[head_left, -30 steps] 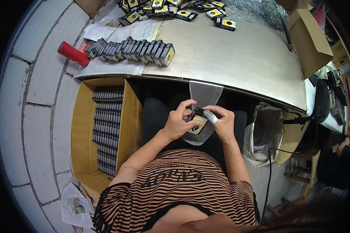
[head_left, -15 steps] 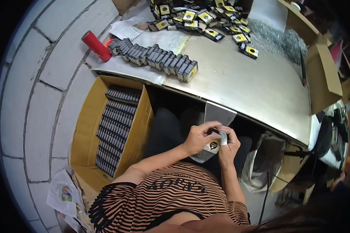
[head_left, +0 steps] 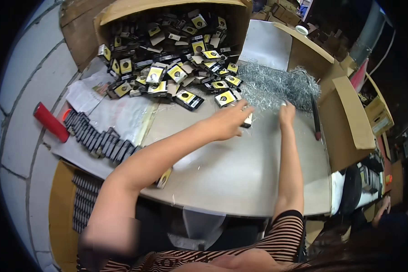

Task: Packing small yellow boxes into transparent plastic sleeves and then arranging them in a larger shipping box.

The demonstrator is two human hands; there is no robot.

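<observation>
My left hand (head_left: 231, 121) reaches over the metal tabletop, its fingers bent round a small black, white and yellow box (head_left: 248, 120) that is partly hidden by them. To the right, my right hand (head_left: 287, 114) is at the near edge of a heap of thin silvery wire-like pieces (head_left: 276, 86). Its fingers are drawn together, with a white cover on one fingertip; what they hold is too small to make out. Just beyond my left hand lies a loose heap of similar small boxes (head_left: 177, 72), some with flaps open.
A row of small grey-black boxes (head_left: 95, 136) stands at the left, partly behind my forearm, near a red cylinder (head_left: 51, 122). Below it is a carton (head_left: 61, 208) packed with boxes. Cardboard flaps (head_left: 353, 113) and a dark rod (head_left: 315, 115) border the right side.
Both hands have moved from my lap out over the table and apart. The small box they held together is no longer seen between them. The view has shifted toward the heaps.
</observation>
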